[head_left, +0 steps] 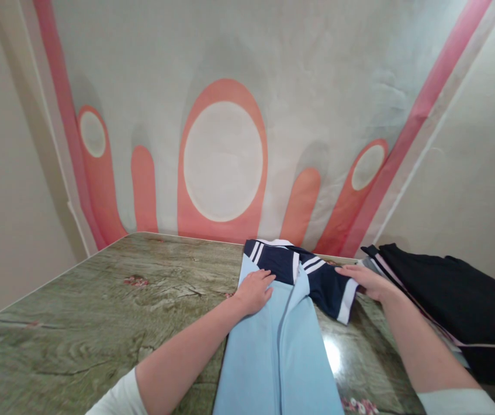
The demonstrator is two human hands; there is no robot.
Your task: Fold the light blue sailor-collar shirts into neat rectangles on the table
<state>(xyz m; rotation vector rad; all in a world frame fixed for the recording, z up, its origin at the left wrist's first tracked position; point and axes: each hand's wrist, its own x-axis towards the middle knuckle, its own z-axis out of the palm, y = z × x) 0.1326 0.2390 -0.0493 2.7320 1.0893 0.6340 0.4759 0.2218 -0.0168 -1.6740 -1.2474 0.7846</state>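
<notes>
A light blue shirt [265, 357] with navy shoulders and white stripes lies lengthwise on the wood-patterned table, partly folded along its length. My left hand [256, 291] rests flat on the blue cloth just below the navy part, fingers stretched out. At the far right of the shirt, a short navy sleeve [327, 288] with a white cuff spreads out to the side. Its outer upper edge is pinched between the thumb and fingers of my right hand [368, 281].
On the right of the table [100, 323] sits a stack of folded dark clothes [450, 294], with grey and pink layers beneath the black top piece. Behind the table's far edge rises a wall [325, 104] with pink and orange shapes.
</notes>
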